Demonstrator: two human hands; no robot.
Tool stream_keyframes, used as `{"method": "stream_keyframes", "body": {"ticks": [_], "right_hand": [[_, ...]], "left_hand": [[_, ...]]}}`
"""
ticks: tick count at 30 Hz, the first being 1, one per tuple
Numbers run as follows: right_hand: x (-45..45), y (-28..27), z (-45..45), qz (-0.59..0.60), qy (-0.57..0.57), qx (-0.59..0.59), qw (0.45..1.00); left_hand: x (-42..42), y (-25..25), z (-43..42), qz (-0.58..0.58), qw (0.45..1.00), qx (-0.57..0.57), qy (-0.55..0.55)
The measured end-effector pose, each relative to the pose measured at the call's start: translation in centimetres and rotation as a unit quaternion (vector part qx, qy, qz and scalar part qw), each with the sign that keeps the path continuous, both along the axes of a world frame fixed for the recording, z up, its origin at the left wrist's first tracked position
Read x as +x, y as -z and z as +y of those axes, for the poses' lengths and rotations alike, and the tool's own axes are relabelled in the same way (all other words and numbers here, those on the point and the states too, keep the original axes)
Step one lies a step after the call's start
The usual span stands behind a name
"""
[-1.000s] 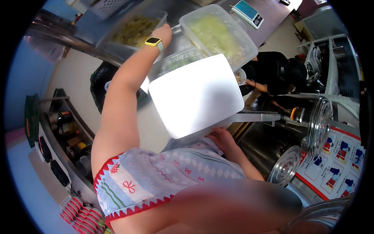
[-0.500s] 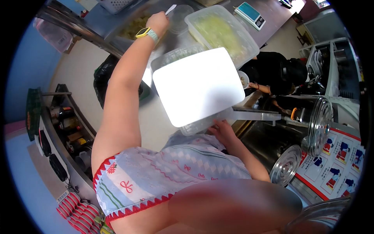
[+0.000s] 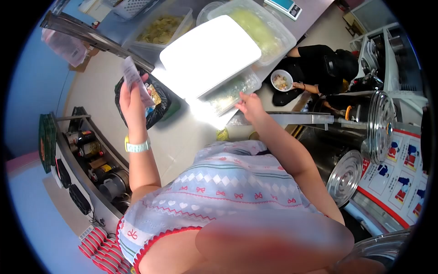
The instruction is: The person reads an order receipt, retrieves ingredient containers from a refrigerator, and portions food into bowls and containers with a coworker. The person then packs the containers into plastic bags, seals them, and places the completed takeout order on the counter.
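Observation:
My left hand (image 3: pixel 131 102), with a watch on its wrist, grips a creased, printed slip (image 3: pixel 136 81) that looks like paper or thin plastic. Just beyond it is a black-bagged bin (image 3: pixel 158 109) with wrappers inside. The fingers of my right hand (image 3: pixel 251 108) pinch the near edge of a clear plastic tub (image 3: pixel 223 100) with something green in it. A glaring white lid or board (image 3: pixel 212 55) covers much of that tub. Behind it stands a larger clear tub (image 3: pixel 286 43) of pale green food. Farther left, another tub (image 3: pixel 185 27) holds yellowish slices.
A co-worker (image 3: pixel 326 68) in black holds a white bowl (image 3: pixel 282 81) of food at the right. Large steel pots with lids (image 3: pixel 345 176) stand at my right. A digital scale (image 3: pixel 284 8) sits on the far table. Bottles fill a shelf (image 3: pixel 98 160) at left.
My left hand has drawn back from the far table and down to the left, now holding the printed slip near the bin. My right hand remains at the tub's edge. My view has shifted.

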State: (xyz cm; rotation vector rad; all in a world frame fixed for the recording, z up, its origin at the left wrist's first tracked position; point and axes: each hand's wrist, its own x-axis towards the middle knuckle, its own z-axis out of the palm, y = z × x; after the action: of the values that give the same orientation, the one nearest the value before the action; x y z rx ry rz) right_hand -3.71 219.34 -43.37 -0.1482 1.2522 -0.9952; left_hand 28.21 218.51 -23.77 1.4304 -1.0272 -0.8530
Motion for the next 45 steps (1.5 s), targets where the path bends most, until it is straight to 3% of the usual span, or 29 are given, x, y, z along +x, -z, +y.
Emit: {"method": "stream_keyframes", "body": {"ticks": [2,4,5,6,9,12,15,18,20,22,24,26,27,29,31,35,37,39,44,45], "right_hand": [[-0.3,0.0,-0.4,0.018,0.003,-0.012,1.000],[-0.8,0.7,-1.2,0.037,-0.012,-0.041,0.998],[-1.1,0.6,-1.5,0.042,-0.014,-0.038,0.998],[-1.3,0.4,-1.8,0.059,-0.015,-0.034,0.998],[-2.8,-0.1,-1.1,0.049,-0.063,-0.015,0.997],[-4.8,-3.1,1.9,0.086,-0.044,-0.044,0.994],[-8.1,-5.7,4.9,0.042,-0.080,-0.079,0.993],[-9.3,-10.3,7.8,0.088,-0.103,-0.128,0.982],[-9.6,-14.1,9.0,0.086,-0.119,-0.193,0.970],[-9.2,-17.8,10.2,0.055,-0.155,-0.298,0.940],[-7.6,-21.2,10.7,0.075,-0.198,-0.348,0.913],[-5.6,-23.6,10.5,0.108,-0.228,-0.343,0.905],[-4.8,-24.1,10.3,0.056,-0.213,-0.330,0.918],[-2.6,-24.5,10.3,0.137,-0.234,-0.344,0.899],[-1.9,-24.0,10.4,0.150,-0.233,-0.341,0.898],[-1.0,-22.7,10.4,0.191,-0.203,-0.374,0.884],[-0.8,-23.0,10.4,0.174,-0.206,-0.385,0.883],[-1.0,-23.4,10.5,0.086,-0.228,-0.351,0.904],[-0.3,-23.4,10.7,0.084,-0.212,-0.341,0.912],[-0.3,-23.5,10.6,0.073,-0.205,-0.322,0.921]], "left_hand": [[-1.6,-1.2,2.7,0.146,0.984,-0.092,0.033],[-3.5,-4.0,5.5,0.253,0.938,-0.177,0.158],[-5.0,-6.8,6.5,0.234,0.897,-0.256,0.274],[-6.6,-9.2,7.4,0.304,0.836,-0.301,0.343],[-9.3,-15.6,8.6,0.365,0.700,-0.385,0.477],[-9.5,-18.2,9.2,0.396,0.595,-0.446,0.539],[-9.5,-17.8,9.7,0.420,0.547,-0.482,0.540],[-11.2,-17.2,9.5,0.462,0.512,-0.544,0.477],[-11.6,-16.4,8.4,0.470,0.576,-0.470,0.477],[-12.0,-11.4,6.9,0.397,0.786,-0.261,0.397],[-13.8,-8.1,5.4,0.305,0.881,0.009,0.361],[-17.1,-6.2,5.9,0.337,0.877,0.016,0.343],[-17.8,-5.2,5.8,0.346,0.866,-0.002,0.361],[-18.6,-4.8,6.0,0.358,0.860,0.024,0.364],[-18.8,-4.7,5.8,0.430,0.804,0.063,0.405],[-18.5,-5.1,5.0,0.424,0.795,0.086,0.424],[-18.1,-5.3,4.6,0.470,0.771,0.112,0.416],[-17.6,-4.8,3.6,0.535,0.700,0.098,0.463],[-17.3,-4.5,3.3,0.560,0.701,0.110,0.428],[-17.3,-3.9,3.0,0.584,0.669,0.095,0.450]]}}
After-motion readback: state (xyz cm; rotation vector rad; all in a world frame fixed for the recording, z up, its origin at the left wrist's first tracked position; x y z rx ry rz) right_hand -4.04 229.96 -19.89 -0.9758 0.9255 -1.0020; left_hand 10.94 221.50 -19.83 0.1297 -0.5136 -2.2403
